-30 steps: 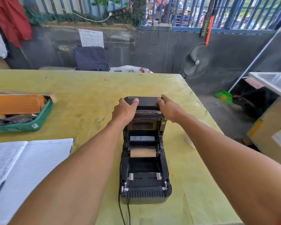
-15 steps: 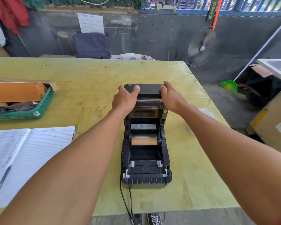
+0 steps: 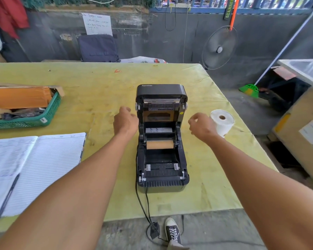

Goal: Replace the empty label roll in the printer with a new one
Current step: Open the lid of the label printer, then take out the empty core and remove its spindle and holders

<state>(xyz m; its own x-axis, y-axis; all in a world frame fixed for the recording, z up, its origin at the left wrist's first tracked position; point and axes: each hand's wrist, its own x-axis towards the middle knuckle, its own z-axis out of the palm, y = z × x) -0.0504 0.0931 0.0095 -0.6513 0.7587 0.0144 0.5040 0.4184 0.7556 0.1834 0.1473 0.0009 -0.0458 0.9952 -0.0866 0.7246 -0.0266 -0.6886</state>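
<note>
The black label printer [image 3: 161, 179] stands on the yellow-green table [image 3: 101, 91] with its lid [image 3: 161, 91] swung up and back. A bare brown cardboard core [image 3: 159, 144] lies across the holders in its bay. A new white label roll [image 3: 222, 123] stands on end to the right of the printer. My left hand [image 3: 125, 121] hovers at the printer's left side, fingers loosely curled and holding nothing. My right hand [image 3: 201, 126] hangs between the printer and the white roll, also loosely curled around nothing.
A green basket [image 3: 34, 121] with brown packages sits at the left. An open lined notebook [image 3: 34, 168] with a pen [image 3: 7, 197] lies at the near left. The printer's cables [image 3: 143, 204] run off the table's front edge toward my shoe [image 3: 173, 231]. A fan [image 3: 219, 48] stands behind.
Both hands have let go of the printer lid and drawn back toward me, down to the printer's sides. The lid stays up. The camera has tilted down, and the white roll now shows.
</note>
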